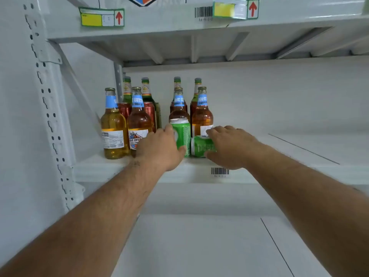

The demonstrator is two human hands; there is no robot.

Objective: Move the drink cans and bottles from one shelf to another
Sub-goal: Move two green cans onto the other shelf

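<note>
Hands (159, 150) gripping cylindrical, seemingly metal cans (181, 136)

Under my left hand (159, 150) a green can (180, 134) stands upright at the shelf (279, 148) front; my right hand (229, 146) covers another green can (201, 146) lying on its side. Amber bottles (114, 124) and red cans (149, 114) stand behind.

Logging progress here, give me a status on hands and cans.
Left hand gripping upright green can. Right hand on second green can, lying on its side. Bottles crowd the shelf close behind.
</note>
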